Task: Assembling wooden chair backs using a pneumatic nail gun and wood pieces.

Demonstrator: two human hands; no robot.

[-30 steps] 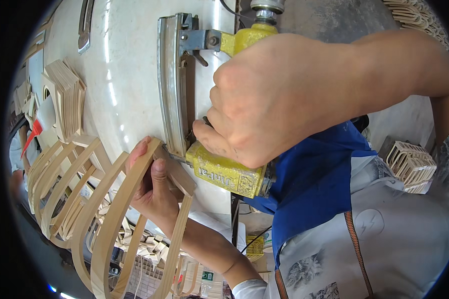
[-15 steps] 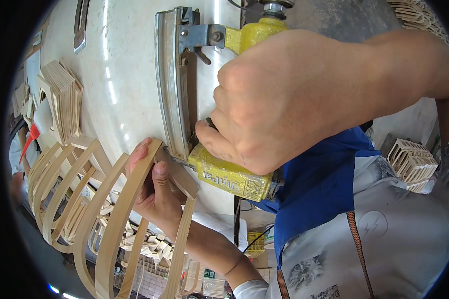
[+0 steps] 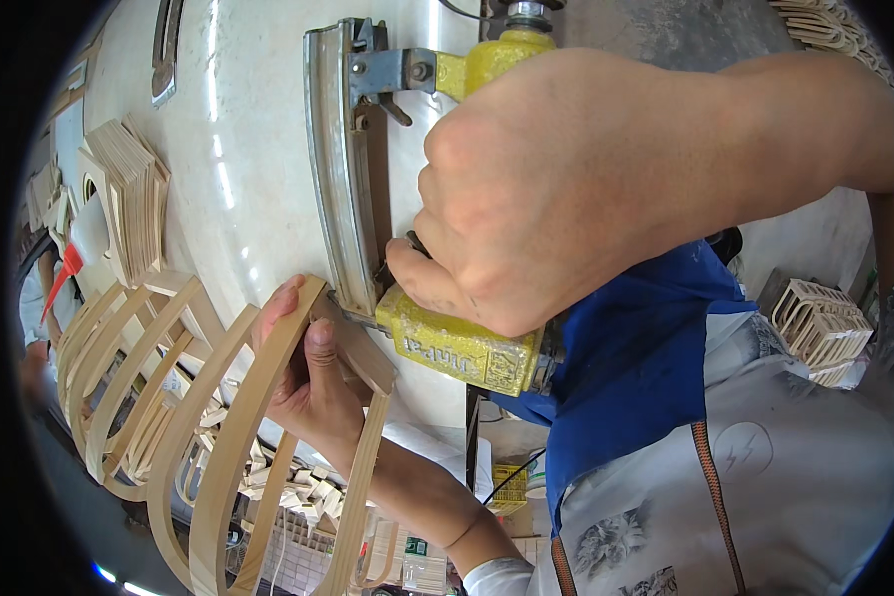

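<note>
My right hand (image 3: 566,189) is wrapped around the handle of a yellow nail gun (image 3: 457,348). Along its far side runs the gun's long metal magazine (image 3: 338,169). The nose end meets the end of a pale wooden frame (image 3: 243,417) made of bent strips, at a short crosspiece; whether it touches is hard to tell. With fingers behind a strip and thumb in front, my left hand (image 3: 318,387) grips the frame by that end. The right palm and fingers hide most of the gun's handle, and the trigger is mostly covered.
More bent-strip frames (image 3: 119,397) stand at the left, beside a stack of thin boards (image 3: 124,214) and a glue bottle's red nozzle (image 3: 68,270). A person (image 3: 42,288) shows at the left edge. Slatted wooden pieces (image 3: 822,328) are piled at the right. Small wood blocks (image 3: 313,494) lie below.
The nail gun and my right hand have shifted slightly left and up, its magazine tilting a little. My left hand and the wooden frame stay nearly still.
</note>
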